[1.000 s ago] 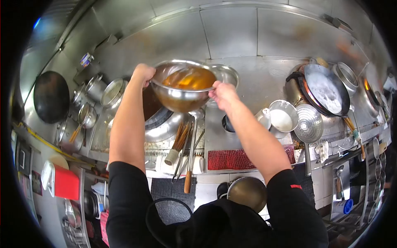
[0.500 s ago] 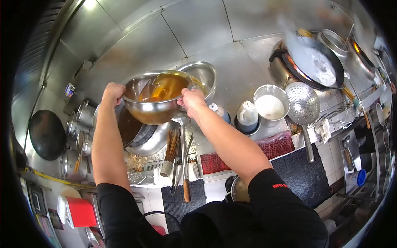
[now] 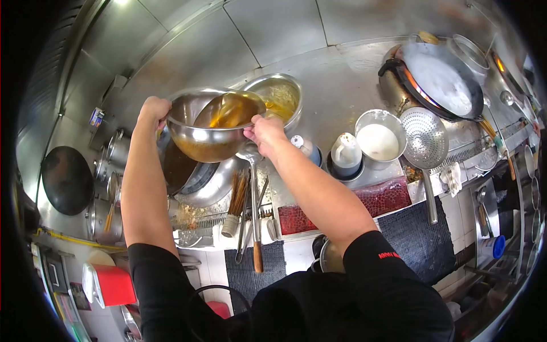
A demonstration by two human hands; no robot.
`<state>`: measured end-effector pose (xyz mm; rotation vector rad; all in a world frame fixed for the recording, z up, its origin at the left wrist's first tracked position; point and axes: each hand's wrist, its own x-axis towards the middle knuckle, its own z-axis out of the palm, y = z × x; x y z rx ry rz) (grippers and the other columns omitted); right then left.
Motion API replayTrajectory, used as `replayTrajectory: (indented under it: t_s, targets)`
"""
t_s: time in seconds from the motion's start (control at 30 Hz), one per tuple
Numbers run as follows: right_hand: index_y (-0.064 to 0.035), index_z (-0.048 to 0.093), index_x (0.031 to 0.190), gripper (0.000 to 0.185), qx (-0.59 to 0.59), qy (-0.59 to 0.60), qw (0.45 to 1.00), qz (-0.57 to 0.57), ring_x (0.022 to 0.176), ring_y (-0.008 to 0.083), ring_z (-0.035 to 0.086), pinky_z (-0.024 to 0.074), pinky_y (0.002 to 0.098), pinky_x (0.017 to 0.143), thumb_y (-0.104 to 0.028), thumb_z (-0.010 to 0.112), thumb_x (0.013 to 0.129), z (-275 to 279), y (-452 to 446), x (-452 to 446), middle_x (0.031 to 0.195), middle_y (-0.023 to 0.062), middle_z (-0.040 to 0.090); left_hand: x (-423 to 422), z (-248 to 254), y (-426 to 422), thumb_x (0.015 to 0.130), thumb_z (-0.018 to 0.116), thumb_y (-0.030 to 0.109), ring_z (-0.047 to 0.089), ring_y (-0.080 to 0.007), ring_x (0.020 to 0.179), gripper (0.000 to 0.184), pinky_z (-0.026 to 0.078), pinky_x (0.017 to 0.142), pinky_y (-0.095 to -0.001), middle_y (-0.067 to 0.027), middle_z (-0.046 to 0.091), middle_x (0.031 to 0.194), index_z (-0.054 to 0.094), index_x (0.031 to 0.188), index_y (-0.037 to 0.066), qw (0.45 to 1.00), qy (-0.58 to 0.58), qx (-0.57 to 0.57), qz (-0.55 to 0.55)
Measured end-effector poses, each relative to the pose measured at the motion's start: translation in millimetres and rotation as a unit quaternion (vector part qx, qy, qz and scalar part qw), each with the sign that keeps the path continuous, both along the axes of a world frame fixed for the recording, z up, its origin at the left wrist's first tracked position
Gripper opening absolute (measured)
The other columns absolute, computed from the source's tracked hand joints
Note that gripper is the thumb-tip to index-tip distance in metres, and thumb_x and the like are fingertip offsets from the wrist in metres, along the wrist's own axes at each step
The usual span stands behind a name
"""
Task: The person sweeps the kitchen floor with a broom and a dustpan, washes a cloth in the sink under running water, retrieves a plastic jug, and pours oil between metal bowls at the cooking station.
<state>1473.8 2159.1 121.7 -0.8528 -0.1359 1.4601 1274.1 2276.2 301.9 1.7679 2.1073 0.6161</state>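
A large steel mixing bowl [image 3: 208, 134] hangs between my hands, tilted to the right, with amber oil-like liquid inside. My left hand [image 3: 154, 109] is closed on its left rim; my right hand [image 3: 266, 134] grips the right rim. Liquid runs over the far right lip into a second steel bowl [image 3: 285, 91] standing on the counter behind, where amber liquid shows. Below the held bowl, a ladle [image 3: 254, 211] with a wooden handle points toward me. Partly hidden under the bowl is a wok [image 3: 176, 171] with dark contents.
At right, a wok [image 3: 441, 80] with white, steaming contents sits over flame. A perforated skimmer [image 3: 425, 138], a pot of white liquid [image 3: 380, 142] and a squeeze bottle [image 3: 346, 151] stand nearer. A bamboo brush [image 3: 235, 205] lies at the front edge.
The held bowl contains less liquid, and the second bowl holds more amber liquid than before. Both hands keep their grip on the rim. The whole view has shifted slightly.
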Motion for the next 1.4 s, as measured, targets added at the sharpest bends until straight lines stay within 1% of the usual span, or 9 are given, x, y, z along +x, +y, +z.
replayTrajectory:
  t_s: [0.27,0.47,0.67,0.77,0.83,0.97,1.03,1.17,1.4]
  targets:
    - [0.0105,0.052,0.097,0.017,0.002,0.029,1.000,-0.002,0.059,0.0182,0.060,0.0543,0.0250,0.051,-0.005,0.053,0.089,-11.9,5.6,-3.1,0.081,0.0156,0.060,13.5,0.9,21.7,0.078,0.059,0.010,0.039,-0.0145,0.044,0.018,0.027,0.036,-0.0309,-0.0051,0.044,0.056,0.052,0.063,0.003,0.999,0.047,0.018,-0.005]
    - [0.0089,0.052,0.101,0.016,-0.010,0.033,0.999,-0.017,0.068,0.0181,0.061,0.0553,0.0246,0.054,-0.004,0.052,0.091,-22.7,8.0,-11.0,0.086,0.0154,0.060,39.6,12.9,23.7,0.083,0.053,0.013,0.055,-0.0250,0.049,0.023,0.044,0.044,-0.0365,-0.0148,0.055,0.062,0.057,0.069,-0.005,0.988,0.150,0.010,-0.025]
    - [0.0040,0.052,0.104,0.014,0.026,0.174,0.984,-0.040,0.074,0.0209,0.063,0.0576,0.0300,0.067,-0.003,0.048,0.092,-17.2,-1.7,-15.2,0.091,0.0141,0.061,62.0,23.4,32.6,0.081,0.053,0.011,0.062,-0.0279,0.055,0.020,0.051,0.050,-0.0365,-0.0163,0.060,0.066,0.061,0.072,-0.005,0.989,0.140,0.032,-0.034]
    - [0.0012,0.052,0.106,0.015,0.051,0.179,0.982,0.019,0.083,0.0208,0.063,0.0557,0.0336,0.076,-0.005,0.048,0.093,-18.7,-26.6,-28.9,0.092,0.0107,0.061,76.3,29.3,29.5,0.081,0.051,0.010,0.064,-0.0272,0.056,0.020,0.052,0.056,-0.0363,-0.0155,0.062,0.066,0.062,0.072,-0.004,0.983,0.175,0.031,-0.044]
    - [0.0029,0.053,0.108,0.018,0.067,0.109,0.989,0.067,0.078,0.0233,0.065,0.0577,0.0360,0.074,-0.008,0.049,0.094,-11.0,-74.6,-33.3,0.087,0.0122,0.062,84.2,30.6,27.4,0.081,0.051,0.010,0.066,-0.0270,0.059,0.020,0.053,0.059,-0.0359,-0.0155,0.065,0.068,0.064,0.073,-0.003,0.976,0.204,0.039,-0.062]
    - [0.0017,0.058,0.104,0.022,0.161,-0.038,0.935,0.314,0.073,0.0178,0.064,0.0540,0.0294,0.070,-0.018,0.053,0.097,-26.8,-173.3,-8.2,0.085,0.0073,0.063,95.6,28.7,27.2,0.081,0.051,0.011,0.069,-0.0277,0.065,0.023,0.054,0.068,-0.0356,-0.0152,0.067,0.067,0.068,0.073,-0.002,0.969,0.212,0.093,-0.089]
    - [0.0014,0.060,0.107,0.029,0.166,-0.169,0.886,0.399,0.071,0.0139,0.062,0.0523,0.0272,0.067,-0.025,0.054,0.097,-48.7,-212.9,12.8,0.083,0.0054,0.063,99.5,26.3,35.6,0.082,0.050,0.013,0.068,-0.0338,0.074,0.023,0.056,0.068,-0.0391,-0.0190,0.068,0.085,0.066,0.089,-0.003,0.963,0.232,0.075,-0.116]
    - [-0.0010,0.059,0.118,0.035,0.089,-0.281,0.849,0.439,0.070,0.0102,0.061,0.0521,0.0263,0.067,-0.028,0.055,0.096,-63.2,-285.2,58.6,0.086,0.0041,0.064,115.3,8.8,27.7,0.087,0.050,0.015,0.063,-0.0343,0.105,0.029,0.050,0.090,-0.0431,-0.0216,0.064,0.111,0.062,0.110,0.003,0.942,0.263,0.175,-0.111]
    - [0.0008,0.058,0.120,0.036,-0.034,-0.330,0.854,0.402,0.068,0.0101,0.060,0.0509,0.0248,0.064,-0.025,0.059,0.094,-78.6,-352.3,111.5,0.085,0.0054,0.066,143.8,6.0,-5.0,0.088,0.045,0.013,0.059,-0.0405,0.105,0.028,0.048,0.090,-0.0488,-0.0231,0.063,0.110,0.054,0.114,0.007,0.927,0.272,0.188,-0.177]
